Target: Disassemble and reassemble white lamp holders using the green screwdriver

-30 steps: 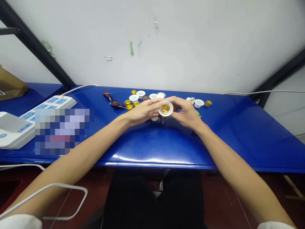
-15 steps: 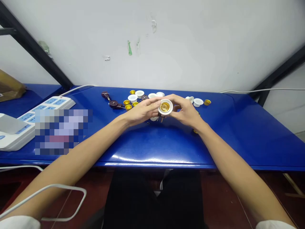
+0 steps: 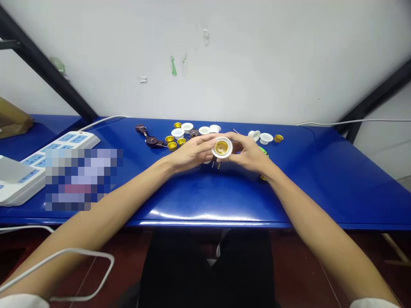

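A lamp socket (image 3: 221, 148) is held above the table, its white ring and gold screw shell facing me and two metal plug pins sticking out below. My left hand (image 3: 194, 153) grips it from the left, thumb along the ring's edge. From the right, my right hand (image 3: 245, 150) curls its fingers and thumb around the same socket. Behind the hands lie white rings (image 3: 177, 134) and gold screw shells (image 3: 172, 146). Dark brown plug bodies (image 3: 152, 141) with pins rest at the left. Another white ring (image 3: 266, 138) and a gold shell (image 3: 278, 138) lie at the right.
A white power strip (image 3: 58, 149) lies on the left of the blue table (image 3: 199, 196), beside a blurred-out patch (image 3: 86, 175). A green item (image 3: 263, 150) is partly hidden behind my right hand. White cables run along the wall and over my left forearm. Black frame bars stand at both sides.
My right hand has shifted slightly, uncovering more of the green item. The socket's face is tilted a little upward, and its pins show more clearly below.
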`<act>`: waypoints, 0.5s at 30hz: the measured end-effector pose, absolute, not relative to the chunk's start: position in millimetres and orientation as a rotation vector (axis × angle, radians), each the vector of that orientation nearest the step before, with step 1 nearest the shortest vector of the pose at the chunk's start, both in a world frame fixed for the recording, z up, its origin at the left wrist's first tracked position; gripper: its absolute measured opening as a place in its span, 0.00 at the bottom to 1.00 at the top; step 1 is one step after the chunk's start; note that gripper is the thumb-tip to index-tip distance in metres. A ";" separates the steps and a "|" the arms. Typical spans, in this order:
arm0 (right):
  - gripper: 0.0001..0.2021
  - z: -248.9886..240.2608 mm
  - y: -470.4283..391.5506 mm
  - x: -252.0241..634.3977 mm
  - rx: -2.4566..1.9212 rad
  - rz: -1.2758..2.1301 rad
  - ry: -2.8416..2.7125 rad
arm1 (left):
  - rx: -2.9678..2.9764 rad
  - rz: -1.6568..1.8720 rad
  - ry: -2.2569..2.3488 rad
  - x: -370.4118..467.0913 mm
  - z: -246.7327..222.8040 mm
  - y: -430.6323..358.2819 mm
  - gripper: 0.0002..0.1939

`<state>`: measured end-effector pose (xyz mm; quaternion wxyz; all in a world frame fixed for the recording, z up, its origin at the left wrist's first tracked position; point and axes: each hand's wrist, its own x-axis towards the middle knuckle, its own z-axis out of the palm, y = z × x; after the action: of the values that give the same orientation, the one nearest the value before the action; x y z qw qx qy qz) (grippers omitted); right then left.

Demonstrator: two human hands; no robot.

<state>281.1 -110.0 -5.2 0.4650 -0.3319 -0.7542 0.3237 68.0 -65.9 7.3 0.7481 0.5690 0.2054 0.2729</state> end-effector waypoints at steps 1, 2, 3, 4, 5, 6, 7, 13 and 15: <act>0.24 -5.5 -110.2 280.6 -0.809 0.793 -1.851 | 1.242 0.596 0.454 68.1 7.6 -66.0 0.26; 0.24 -5.5 -110.3 280.0 -0.801 0.801 -1.844 | 1.239 0.597 0.456 67.9 7.7 -66.0 0.26; 0.23 -5.3 -110.6 279.3 -0.793 0.818 -1.833 | 1.234 0.597 0.459 67.7 7.5 -65.7 0.27; 0.23 -4.9 -110.9 278.8 -0.786 0.841 -1.819 | 1.231 0.601 0.460 67.3 7.0 -65.2 0.27; 0.23 -4.3 -111.2 278.3 -0.779 0.868 -1.806 | 1.232 0.604 0.462 67.0 6.3 -64.7 0.27; 0.23 -3.5 -111.6 278.1 -0.775 0.891 -1.798 | 1.235 0.606 0.460 66.7 5.4 -64.3 0.28; 0.23 -2.7 -111.9 278.1 -0.775 0.903 -1.794 | 1.240 0.605 0.457 66.5 4.6 -63.9 0.28; 0.19 0.2 -111.3 280.2 -0.786 0.870 -1.795 | 1.254 0.582 0.426 68.5 3.5 -66.0 0.28; 0.19 0.2 -110.2 280.0 -0.770 0.878 -1.785 | 1.257 0.586 0.423 69.2 3.9 -67.1 0.28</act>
<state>280.0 -110.2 0.2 0.4831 -0.3162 -0.7327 0.3604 69.2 -67.1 3.9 0.7487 0.5747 0.1933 0.2680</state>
